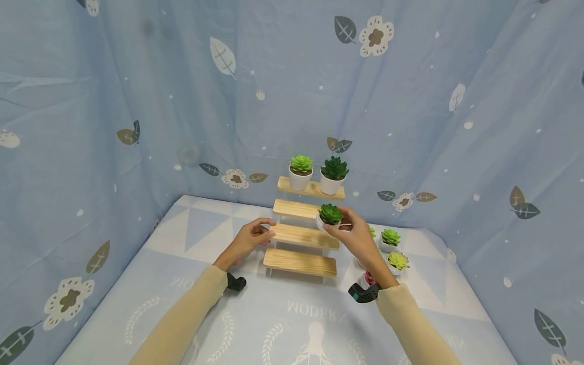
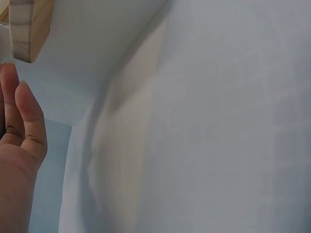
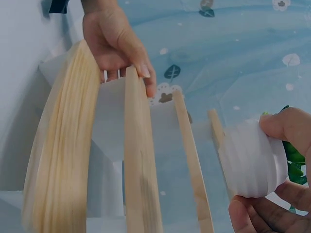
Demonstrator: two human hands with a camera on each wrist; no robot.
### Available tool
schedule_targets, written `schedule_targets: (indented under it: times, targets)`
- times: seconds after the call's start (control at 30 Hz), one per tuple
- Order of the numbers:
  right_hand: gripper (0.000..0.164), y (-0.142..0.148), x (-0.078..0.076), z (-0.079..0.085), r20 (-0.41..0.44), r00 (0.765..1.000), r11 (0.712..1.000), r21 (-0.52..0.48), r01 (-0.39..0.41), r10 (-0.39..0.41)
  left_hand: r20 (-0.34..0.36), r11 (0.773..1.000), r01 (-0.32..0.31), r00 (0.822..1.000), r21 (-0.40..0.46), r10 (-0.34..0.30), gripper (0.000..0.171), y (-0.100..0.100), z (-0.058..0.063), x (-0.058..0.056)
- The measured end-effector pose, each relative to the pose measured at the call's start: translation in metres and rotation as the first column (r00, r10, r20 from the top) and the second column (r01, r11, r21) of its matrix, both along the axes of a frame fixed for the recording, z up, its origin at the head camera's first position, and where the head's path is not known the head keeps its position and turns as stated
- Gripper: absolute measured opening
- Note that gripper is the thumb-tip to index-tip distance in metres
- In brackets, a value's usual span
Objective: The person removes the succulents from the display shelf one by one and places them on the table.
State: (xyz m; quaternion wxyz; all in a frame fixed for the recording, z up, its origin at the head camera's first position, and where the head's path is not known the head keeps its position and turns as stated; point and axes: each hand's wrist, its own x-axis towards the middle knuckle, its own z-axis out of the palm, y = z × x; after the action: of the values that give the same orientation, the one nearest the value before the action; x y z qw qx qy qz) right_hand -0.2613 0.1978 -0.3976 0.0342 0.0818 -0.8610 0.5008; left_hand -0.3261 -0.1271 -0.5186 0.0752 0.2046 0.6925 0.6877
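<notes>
A tiered wooden plant stand [image 1: 299, 262] with white side supports stands on the table against the curtain. My left hand [image 1: 250, 237] grips the left end of its second board from the bottom; the right wrist view shows the thumb at that board's end. Between thumb and fingers, my right hand [image 1: 358, 235] holds a dark green potted succulent [image 1: 330, 214] by its white ribbed pot [image 3: 252, 158], at the right end of the second board from the top. On the top board sit a light green succulent [image 1: 301, 164] and a taller dark green one [image 1: 334, 168], both in white pots.
Right of the stand, several more potted succulents are grouped on the table, including a bright green one [image 1: 390, 237], a yellow-green one [image 1: 398, 260] and a reddish one [image 1: 369, 278]. My right forearm partly hides this group. A patterned blue curtain [image 1: 283, 101] surrounds the table.
</notes>
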Motion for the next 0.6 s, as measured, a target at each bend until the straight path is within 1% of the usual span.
schedule_targets:
  times: [0.2,0.37,0.4,0.43,0.6]
  targets:
    - [0.083,0.005,0.004,-0.003,0.005,1.000,1.000,0.014,0.010,-0.010,0.002,1.000,-0.006,1.000,-0.001,0.006,0.041,-0.001,0.000,0.003]
    - [0.084,0.011,0.007,-0.004,0.021,0.999,0.999,0.019,0.028,-0.029,0.001,1.000,0.002,1.000,0.006,-0.002,0.040,0.001,-0.001,0.001]
    - [0.084,0.012,0.007,-0.004,0.024,0.999,0.999,0.018,0.029,-0.029,0.003,1.000,0.001,1.000,0.010,-0.001,0.040,0.001,-0.001,0.000]
    - [0.085,0.013,0.007,-0.005,0.026,0.999,0.999,0.018,0.031,-0.031,0.005,1.000,0.004,1.000,0.014,-0.004,0.039,0.001,0.002,0.002]
    - [0.083,0.018,0.010,-0.006,0.020,0.999,0.999,-0.001,0.039,-0.039,0.023,1.000,0.012,1.000,0.028,-0.013,0.040,0.001,0.004,0.000]
